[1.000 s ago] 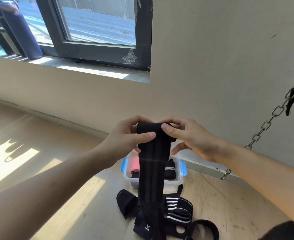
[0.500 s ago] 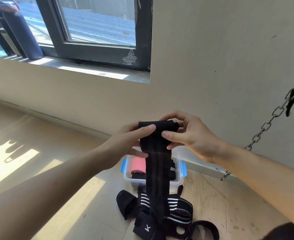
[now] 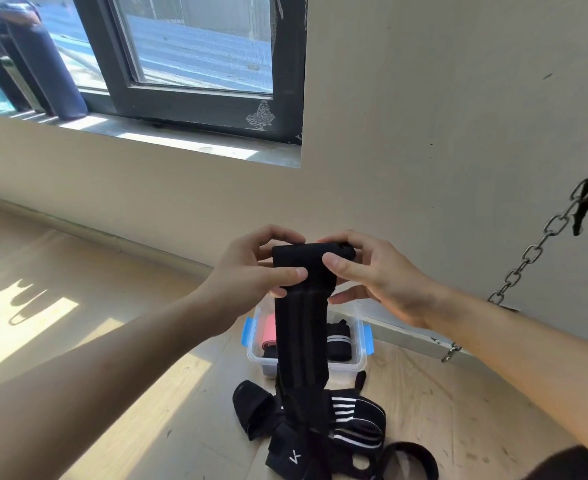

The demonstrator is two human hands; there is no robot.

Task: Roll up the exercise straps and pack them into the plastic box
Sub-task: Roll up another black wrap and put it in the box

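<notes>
Currently both hands, left (image 3: 251,271) and right (image 3: 372,275), pinch the rolled top of a long black elastic strap (image 3: 303,327) hanging above the clear plastic box with blue clips (image 3: 361,355); a loosened pinch would likely let the coil unwind.

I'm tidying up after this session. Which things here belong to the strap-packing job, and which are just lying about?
Part of the job: black strap, gripped by the left hand and right hand; loose straps on the floor; plastic box, with a pink strap and striped roll inside.

Just there: hanging chain; window; dark bags by it.
</notes>
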